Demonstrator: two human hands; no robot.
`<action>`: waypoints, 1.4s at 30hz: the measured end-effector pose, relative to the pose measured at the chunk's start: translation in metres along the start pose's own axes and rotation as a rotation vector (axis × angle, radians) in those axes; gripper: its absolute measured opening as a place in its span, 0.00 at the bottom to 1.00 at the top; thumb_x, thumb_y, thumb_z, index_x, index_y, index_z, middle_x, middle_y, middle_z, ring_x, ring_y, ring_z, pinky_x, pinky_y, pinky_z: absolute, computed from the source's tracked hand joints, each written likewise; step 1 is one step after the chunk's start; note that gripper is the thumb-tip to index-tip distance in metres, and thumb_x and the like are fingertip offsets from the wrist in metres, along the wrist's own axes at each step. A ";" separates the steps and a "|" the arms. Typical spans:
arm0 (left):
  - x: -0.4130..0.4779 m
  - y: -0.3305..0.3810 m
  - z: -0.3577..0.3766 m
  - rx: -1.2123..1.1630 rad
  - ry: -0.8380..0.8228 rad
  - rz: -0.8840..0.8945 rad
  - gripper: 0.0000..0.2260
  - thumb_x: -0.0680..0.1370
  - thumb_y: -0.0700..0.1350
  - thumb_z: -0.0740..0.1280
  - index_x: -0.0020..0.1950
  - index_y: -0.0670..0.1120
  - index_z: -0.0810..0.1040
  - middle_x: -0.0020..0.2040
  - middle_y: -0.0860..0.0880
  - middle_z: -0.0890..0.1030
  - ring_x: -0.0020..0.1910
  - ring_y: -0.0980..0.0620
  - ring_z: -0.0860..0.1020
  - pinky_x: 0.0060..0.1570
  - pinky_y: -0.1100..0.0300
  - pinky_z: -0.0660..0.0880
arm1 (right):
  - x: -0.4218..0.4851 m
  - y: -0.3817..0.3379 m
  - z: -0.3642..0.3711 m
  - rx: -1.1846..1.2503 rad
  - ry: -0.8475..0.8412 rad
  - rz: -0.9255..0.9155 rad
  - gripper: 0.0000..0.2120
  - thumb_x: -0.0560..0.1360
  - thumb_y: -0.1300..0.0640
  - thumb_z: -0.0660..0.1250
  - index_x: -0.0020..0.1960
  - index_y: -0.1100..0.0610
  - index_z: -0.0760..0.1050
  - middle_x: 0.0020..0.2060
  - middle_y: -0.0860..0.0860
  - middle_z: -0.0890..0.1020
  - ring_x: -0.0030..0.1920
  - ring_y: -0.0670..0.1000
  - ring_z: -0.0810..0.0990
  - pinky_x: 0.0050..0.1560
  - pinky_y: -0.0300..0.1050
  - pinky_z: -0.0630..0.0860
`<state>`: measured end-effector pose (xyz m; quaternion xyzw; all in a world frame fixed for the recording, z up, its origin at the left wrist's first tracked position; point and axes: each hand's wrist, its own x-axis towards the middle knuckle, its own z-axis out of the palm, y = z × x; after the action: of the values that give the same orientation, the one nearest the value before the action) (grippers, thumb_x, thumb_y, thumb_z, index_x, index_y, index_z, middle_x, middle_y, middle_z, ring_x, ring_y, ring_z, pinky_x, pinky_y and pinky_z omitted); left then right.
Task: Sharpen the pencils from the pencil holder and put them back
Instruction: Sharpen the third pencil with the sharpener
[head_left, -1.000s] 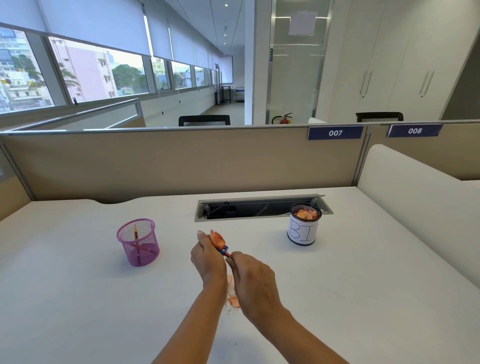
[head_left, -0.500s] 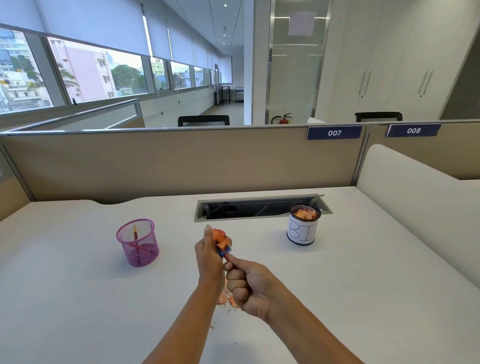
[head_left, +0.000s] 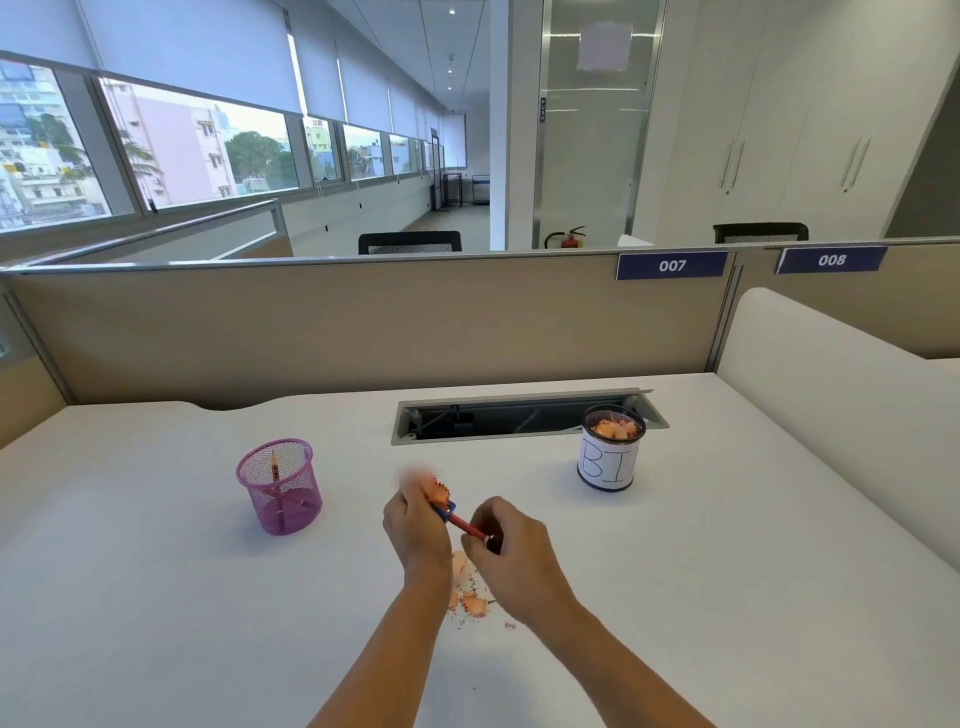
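pencil holder (head_left: 279, 486) left, bin (head_left: 608, 457) right

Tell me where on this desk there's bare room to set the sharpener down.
Bare desk lies left of the left hand, nearer than the pink holder, and right of the right hand, nearer than the bin cup. The strip between pink holder and cable slot is free too. Crowded: the shavings between the wrists.

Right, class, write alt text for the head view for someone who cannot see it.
A person's left hand holds a blue sharpener while the right hand grips a red pencil in it, above shavings on a white desk. A pink mesh holder stands left, a labelled bin right.
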<state>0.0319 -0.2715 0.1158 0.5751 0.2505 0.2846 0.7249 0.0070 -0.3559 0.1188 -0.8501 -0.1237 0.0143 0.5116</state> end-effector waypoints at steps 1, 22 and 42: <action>0.002 -0.002 0.000 0.020 0.024 0.003 0.20 0.81 0.48 0.50 0.32 0.46 0.70 0.31 0.46 0.74 0.33 0.53 0.73 0.36 0.63 0.69 | -0.001 0.004 0.003 -0.138 0.056 -0.161 0.02 0.76 0.61 0.64 0.48 0.58 0.73 0.36 0.47 0.74 0.33 0.42 0.70 0.33 0.27 0.66; 0.006 -0.002 0.002 0.076 -0.039 0.065 0.22 0.82 0.47 0.50 0.29 0.44 0.69 0.29 0.46 0.73 0.30 0.53 0.72 0.33 0.63 0.68 | -0.004 -0.016 0.009 0.139 0.042 0.152 0.16 0.81 0.53 0.56 0.36 0.55 0.71 0.24 0.46 0.66 0.25 0.44 0.62 0.27 0.33 0.59; 0.003 -0.002 -0.002 -0.082 -0.141 -0.038 0.17 0.81 0.50 0.53 0.33 0.47 0.66 0.33 0.47 0.70 0.34 0.52 0.69 0.37 0.62 0.67 | -0.006 -0.016 -0.008 0.548 -0.288 0.451 0.10 0.75 0.59 0.66 0.54 0.59 0.69 0.36 0.52 0.73 0.28 0.45 0.68 0.25 0.34 0.66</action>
<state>0.0328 -0.2688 0.1136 0.5589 0.1978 0.2397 0.7688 -0.0007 -0.3573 0.1356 -0.6769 0.0041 0.2786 0.6813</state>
